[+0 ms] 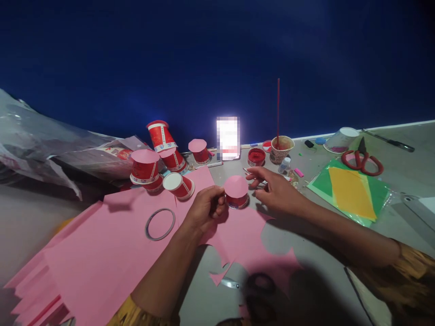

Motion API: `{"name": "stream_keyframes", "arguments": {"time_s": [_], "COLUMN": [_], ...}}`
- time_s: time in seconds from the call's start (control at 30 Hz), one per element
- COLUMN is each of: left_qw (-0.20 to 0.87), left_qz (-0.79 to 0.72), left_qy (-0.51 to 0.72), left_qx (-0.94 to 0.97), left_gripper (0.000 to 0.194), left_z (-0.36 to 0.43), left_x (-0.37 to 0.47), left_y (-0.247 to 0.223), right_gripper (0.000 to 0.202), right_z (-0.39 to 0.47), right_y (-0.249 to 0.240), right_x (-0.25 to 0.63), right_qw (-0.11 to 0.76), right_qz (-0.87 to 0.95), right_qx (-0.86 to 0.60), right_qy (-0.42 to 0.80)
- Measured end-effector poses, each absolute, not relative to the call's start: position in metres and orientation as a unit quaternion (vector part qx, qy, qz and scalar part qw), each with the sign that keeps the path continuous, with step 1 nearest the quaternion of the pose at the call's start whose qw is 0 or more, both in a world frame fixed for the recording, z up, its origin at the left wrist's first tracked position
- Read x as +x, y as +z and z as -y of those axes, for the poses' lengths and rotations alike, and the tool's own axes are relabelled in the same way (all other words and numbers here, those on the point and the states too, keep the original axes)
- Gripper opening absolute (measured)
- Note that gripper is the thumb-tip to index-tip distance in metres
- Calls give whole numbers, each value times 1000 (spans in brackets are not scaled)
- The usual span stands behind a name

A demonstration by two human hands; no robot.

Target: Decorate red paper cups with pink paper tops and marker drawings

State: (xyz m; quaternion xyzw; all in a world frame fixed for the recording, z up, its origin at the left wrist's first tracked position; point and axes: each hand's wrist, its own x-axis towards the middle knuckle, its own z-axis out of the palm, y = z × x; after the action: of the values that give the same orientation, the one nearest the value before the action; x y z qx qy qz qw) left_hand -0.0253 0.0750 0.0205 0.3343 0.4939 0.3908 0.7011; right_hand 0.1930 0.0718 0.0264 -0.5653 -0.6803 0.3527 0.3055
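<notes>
A red paper cup [237,201] stands upside down in front of me, with a pink paper circle [236,185] lying over its top. My left hand [210,206] is closed at its left side, thumb and forefinger pressed together at the circle's edge. On the other side my right hand [272,188] is open, its bent fingers apart beside the circle. Pink paper with round cut-outs [244,235] lies below the cup. Left of my left hand, a grey ring [147,231] rests on a pink sheet [112,244].
Several red cups [145,170], some topped with pink circles, stand back left near a plastic bag [61,131]. A lit screen [228,138], a red paint pot [256,157] and a brush cup [283,154] are behind. Scissors [367,163] and coloured paper [353,192] lie right.
</notes>
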Motion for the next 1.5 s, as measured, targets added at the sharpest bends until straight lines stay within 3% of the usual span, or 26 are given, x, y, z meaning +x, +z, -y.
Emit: {"name": "stream_keyframes", "arguments": {"time_s": [0.17, 0.3, 0.4, 0.6, 0.77, 0.9, 1.23, 1.43, 1.5], "left_qw": [616, 436, 392, 400, 504, 499, 493, 521, 522], "left_qz": [-525, -559, -553, -564, -490, -468, -458, -463, -448], "left_qy": [447, 383, 328, 357, 460, 510, 505, 318, 346], "left_qx": [380, 592, 658, 628, 542, 521, 541, 642, 638], "left_gripper": [17, 61, 68, 54, 70, 72, 72, 92, 84], "left_z": [-68, -65, -67, -76, -73, -69, -64, -71, -75], "left_x": [-31, -28, -19, -21, -41, -45, -37, -76, -91], "left_y": [22, 18, 13, 11, 29, 38, 32, 39, 41], "right_gripper": [69, 64, 59, 47, 22, 33, 37, 34, 34], "right_z": [-69, -72, -74, -82, -80, -68, -59, -59, -59], "right_y": [26, 32, 36, 30, 11, 1, 1, -5, -4], "right_x": [196, 202, 206, 206, 195, 180, 166, 165, 166], "right_qw": [230, 232, 244, 279, 343, 335, 429, 432, 428], "right_qz": [727, 739, 737, 687, 479, 333, 256, 258, 258], "right_qx": [-560, -562, -569, -588, -491, -323, -215, -207, -214], "right_qy": [324, 289, 273, 323, 642, 820, 839, 839, 840]}}
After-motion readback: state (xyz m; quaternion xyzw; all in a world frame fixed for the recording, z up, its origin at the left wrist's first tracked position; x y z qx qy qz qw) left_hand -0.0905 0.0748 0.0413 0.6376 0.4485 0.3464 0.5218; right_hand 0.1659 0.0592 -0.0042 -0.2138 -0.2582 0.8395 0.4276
